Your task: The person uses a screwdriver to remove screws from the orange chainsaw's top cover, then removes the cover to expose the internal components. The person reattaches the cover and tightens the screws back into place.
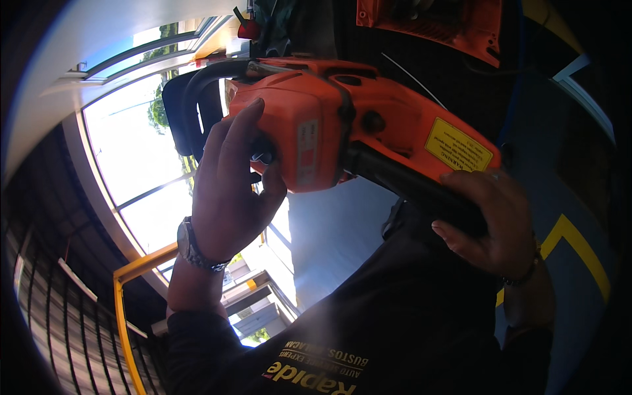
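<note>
I hold an orange chainsaw body [368, 125] up in front of me, tilted down to the right. My left hand [227, 187], with a metal wristwatch, is wrapped over the left end of the orange housing, beside the black loop handle [191, 99]. My right hand [494, 224], with a bracelet at the wrist, grips the black bar-shaped handle [401, 181] under the housing. A yellow warning label [459, 146] sits on the housing just above my right hand. No cutting bar is in view.
Bright windows [131, 151] fill the left side, with a yellow railing [122, 309] below them. Another orange machine part [447, 23] is at the top edge. A yellow floor line [579, 247] runs at the right. My dark shirt [395, 329] fills the lower middle.
</note>
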`<state>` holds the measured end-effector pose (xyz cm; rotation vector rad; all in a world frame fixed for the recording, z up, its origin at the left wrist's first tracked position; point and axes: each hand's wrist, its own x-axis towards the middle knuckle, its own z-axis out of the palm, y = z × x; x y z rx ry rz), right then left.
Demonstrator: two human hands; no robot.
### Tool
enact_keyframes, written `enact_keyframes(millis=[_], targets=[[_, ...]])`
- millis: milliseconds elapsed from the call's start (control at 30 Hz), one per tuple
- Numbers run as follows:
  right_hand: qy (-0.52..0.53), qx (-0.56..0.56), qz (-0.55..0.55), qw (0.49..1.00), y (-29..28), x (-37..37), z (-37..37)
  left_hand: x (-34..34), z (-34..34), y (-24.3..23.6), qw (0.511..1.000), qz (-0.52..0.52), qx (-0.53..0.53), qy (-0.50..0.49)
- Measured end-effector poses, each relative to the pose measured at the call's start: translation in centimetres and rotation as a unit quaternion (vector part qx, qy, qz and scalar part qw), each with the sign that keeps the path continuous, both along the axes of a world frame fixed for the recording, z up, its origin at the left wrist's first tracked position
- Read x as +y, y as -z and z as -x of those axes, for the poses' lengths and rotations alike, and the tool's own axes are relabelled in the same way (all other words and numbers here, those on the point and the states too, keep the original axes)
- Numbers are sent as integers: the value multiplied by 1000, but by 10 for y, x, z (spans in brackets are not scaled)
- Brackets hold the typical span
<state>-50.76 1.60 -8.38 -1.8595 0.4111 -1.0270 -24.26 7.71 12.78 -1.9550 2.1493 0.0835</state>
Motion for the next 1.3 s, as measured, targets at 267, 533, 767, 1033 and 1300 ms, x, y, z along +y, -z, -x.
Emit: enact_keyframes(millis=[267, 533, 767, 1033, 1300], targets=[[-4, -7, -23, 1000, -1, -5, -2, 0, -7, -7, 999, -23, 40, 5], [-27, -8, -55, 998, 0, -9, -2, -10, -10, -20, 997, -64, 36, -1], [-32, 0, -79, 996, -1, -6, 0, -35, 4, -6, 992, -104, 5, 74], [-18, 12, -56, 998, -3, -6, 0, -27, -9, 12, 994, -60, 41, 84], [-41, 11, -68, 997, -1, -8, 1, -25, -12, 25, 996, -25, 21, 86]])
